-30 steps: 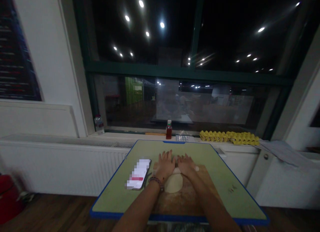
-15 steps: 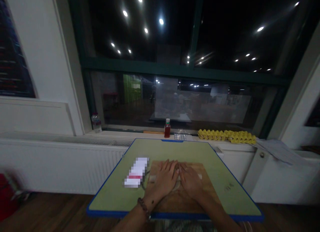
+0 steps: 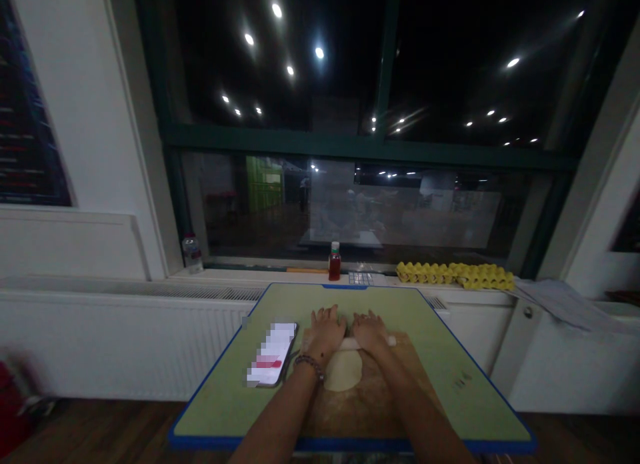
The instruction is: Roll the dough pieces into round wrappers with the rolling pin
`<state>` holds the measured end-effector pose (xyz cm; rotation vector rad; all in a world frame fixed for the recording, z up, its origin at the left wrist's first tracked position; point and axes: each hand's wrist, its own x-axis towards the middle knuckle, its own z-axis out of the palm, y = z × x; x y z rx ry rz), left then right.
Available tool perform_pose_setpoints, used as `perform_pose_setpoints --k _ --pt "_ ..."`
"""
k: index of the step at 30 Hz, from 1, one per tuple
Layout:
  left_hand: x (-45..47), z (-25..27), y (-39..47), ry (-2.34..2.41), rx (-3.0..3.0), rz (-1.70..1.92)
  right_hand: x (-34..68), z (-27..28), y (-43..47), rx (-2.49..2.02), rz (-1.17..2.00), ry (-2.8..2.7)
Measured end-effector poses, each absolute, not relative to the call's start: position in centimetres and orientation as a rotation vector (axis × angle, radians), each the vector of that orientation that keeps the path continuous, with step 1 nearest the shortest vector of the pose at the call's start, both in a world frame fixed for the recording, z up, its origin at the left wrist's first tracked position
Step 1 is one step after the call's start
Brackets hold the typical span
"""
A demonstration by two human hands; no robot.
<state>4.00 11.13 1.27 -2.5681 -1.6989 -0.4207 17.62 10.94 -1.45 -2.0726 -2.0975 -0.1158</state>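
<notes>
A pale rolling pin (image 3: pixel 350 344) lies crosswise on a brown wooden board (image 3: pixel 360 414). My left hand (image 3: pixel 327 327) rests palm down on its left part, fingers stretched forward over it. On the right part lies my right hand (image 3: pixel 370 329), likewise flat with its fingers extended. A gap between the hands shows the middle of the pin. Just on the near side of the pin, a thin, roughly round sheet of dough (image 3: pixel 343 371) is spread on the board. My forearms cover parts of the board's left and right sides.
The board sits on a green, blue-edged table (image 3: pixel 455 411). A phone (image 3: pixel 273 354) lies left of the board. On the sill behind stand a red-liquid bottle (image 3: pixel 335 263), a clear bottle (image 3: pixel 192 254) and yellow egg trays (image 3: pixel 455 275). Papers (image 3: pixel 560 304) lie at right.
Both hands have moved forward, away from me, with the rolling pin, and are now farther apart. The dough sheet, largely covered before, now shows on the near side. The view has tilted slightly up.
</notes>
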Motion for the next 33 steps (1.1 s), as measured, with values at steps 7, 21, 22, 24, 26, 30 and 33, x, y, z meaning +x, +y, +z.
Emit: perform_pose_setpoints --k 7,21,22,24,26,30,33 --pt "3.7 0.6 9.0 -1.581 -2.571 -0.485 17.1 -1.7 7.7 -2.013 -0.126 -2.157" --pt "2.2 0.1 7.6 -1.52 -2.594 -0.61 17.0 -1.1 5.6 -1.954 -0.146 -2.175" --pt "2.4 0.1 8.4 -1.551 -2.57 -0.59 16.7 -0.5 6.3 -1.985 -0.145 -2.178" --pt "2.5 0.1 9.9 -1.62 -2.559 -0.533 16.1 0.4 7.4 -2.045 -0.149 -2.149" --pt "2.6 0.3 11.0 -1.678 -2.545 -0.489 15.7 0.8 8.0 -2.088 -0.164 -2.086" --pt "2.7 0.7 12.0 -1.728 -2.495 -0.535 15.9 0.5 8.2 -2.006 -0.177 -2.127" --pt "2.8 1.0 12.0 -1.72 -2.499 -0.537 16.6 -0.1 7.8 -1.879 -0.14 -2.245"
